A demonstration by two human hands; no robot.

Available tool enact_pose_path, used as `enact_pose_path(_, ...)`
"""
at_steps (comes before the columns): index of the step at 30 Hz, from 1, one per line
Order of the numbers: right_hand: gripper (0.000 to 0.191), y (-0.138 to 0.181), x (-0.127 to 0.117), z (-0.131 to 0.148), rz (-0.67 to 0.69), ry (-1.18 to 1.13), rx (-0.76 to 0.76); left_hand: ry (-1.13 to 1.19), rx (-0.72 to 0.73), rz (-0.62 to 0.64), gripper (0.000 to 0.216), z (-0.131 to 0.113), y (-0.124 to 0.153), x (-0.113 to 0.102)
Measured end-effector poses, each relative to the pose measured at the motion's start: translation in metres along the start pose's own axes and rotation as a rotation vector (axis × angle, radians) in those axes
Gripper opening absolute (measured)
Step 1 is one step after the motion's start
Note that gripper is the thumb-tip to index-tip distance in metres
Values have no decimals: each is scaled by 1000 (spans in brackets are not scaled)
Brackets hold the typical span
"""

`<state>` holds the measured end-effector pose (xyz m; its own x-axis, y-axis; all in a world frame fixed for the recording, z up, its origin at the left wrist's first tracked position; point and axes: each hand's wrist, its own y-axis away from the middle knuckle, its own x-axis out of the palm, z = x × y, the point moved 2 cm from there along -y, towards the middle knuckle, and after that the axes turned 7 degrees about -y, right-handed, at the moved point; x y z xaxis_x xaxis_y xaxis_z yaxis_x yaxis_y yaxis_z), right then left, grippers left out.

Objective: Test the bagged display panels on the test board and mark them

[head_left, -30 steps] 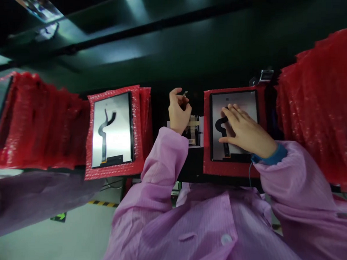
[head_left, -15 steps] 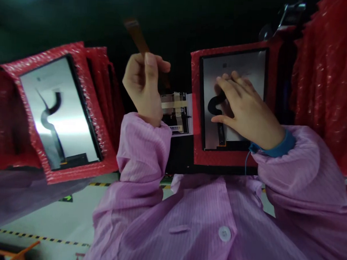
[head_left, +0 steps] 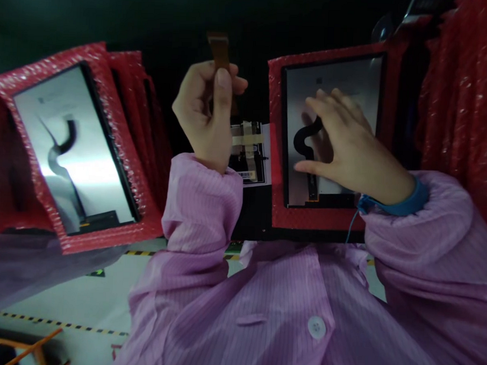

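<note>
My left hand [head_left: 208, 116] is raised in a closed pinch on a thin brown flex strip [head_left: 220, 48] that sticks up above the fingers. My right hand [head_left: 345, 149] lies with fingers spread on a silver display panel [head_left: 332, 84]. That panel carries a curved black ribbon cable [head_left: 305, 139] and rests on a red bubble-wrap sheet [head_left: 318, 221]. The fingertips sit right by the cable's upper bend. Both arms wear pink sleeves, and a blue wrist strap [head_left: 404, 197] circles the right wrist.
A second panel with a black cable [head_left: 73, 148] lies tilted on red bubble wrap [head_left: 107, 236] at the left. A small taped board [head_left: 247, 150] sits between my hands. Stacked red bubble wrap [head_left: 464, 106] fills the right side. Floor with hazard tape [head_left: 59, 333] shows below left.
My left hand rose from the small board with the brown strip and turned it more upright. The right hand stayed on the panel, fingers shifting slightly. The camera view moved closer.
</note>
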<state>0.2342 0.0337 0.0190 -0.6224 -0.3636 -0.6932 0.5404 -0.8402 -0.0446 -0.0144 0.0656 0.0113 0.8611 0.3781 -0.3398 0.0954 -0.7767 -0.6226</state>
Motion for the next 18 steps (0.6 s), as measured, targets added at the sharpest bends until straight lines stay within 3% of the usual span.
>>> enact_pose_path(4,88,2,5,-2,57,29,-34,-13,-49,11,34,-6,2,1)
enact_pose_path(10,70,1,3,16,-37,25,98,-16,-84,5,28,-19,4,2)
enact_pose_path(13,56,2,2,21,-67,-117,131,-62,-113,32,35,-23,4,2)
enact_pose_path(18,52,4,2,19,-93,-488,186,-117,-103,78,37,-26,4,1)
